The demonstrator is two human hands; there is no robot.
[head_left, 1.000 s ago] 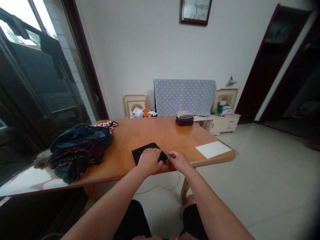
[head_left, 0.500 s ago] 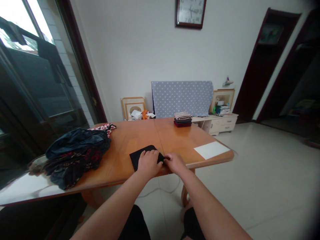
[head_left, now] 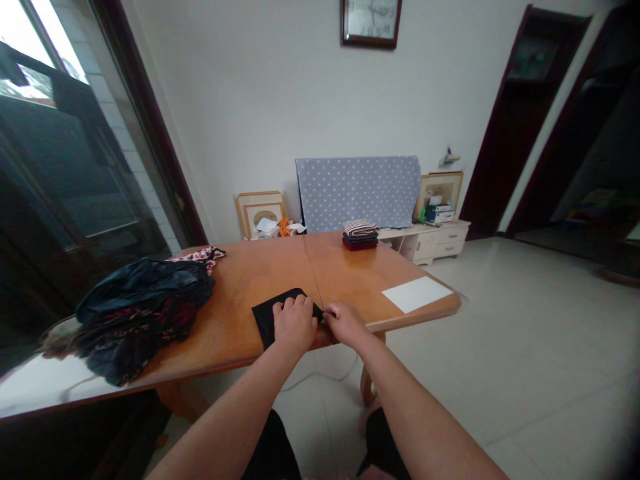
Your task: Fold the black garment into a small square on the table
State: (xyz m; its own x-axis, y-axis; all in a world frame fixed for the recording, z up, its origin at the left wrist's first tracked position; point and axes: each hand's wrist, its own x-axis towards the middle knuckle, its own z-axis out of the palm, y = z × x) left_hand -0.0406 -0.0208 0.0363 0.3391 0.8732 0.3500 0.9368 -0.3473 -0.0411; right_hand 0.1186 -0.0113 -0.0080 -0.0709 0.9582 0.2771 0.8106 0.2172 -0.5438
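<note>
A folded black garment [head_left: 263, 315] lies near the front edge of the wooden table. My left hand [head_left: 295, 322] rests on top of it, palm down, with fingers a little bent and apart. At the garment's right-hand corner, my right hand [head_left: 343, 321] is closed in a pinch on the black fabric. The two hands are close together, and the left one hides much of the garment's middle. What kind of garment it is, I cannot tell.
On the left of the wooden table [head_left: 265, 260] is a heap of dark crumpled clothes [head_left: 145, 300]. A stack of folded clothes [head_left: 360, 235] stands at the far edge. A white sheet [head_left: 417, 294] lies at the right end.
The view has shifted slightly, so everything sits a bit further left. Both hands keep the same hold on the black garment, with hardly any movement.
</note>
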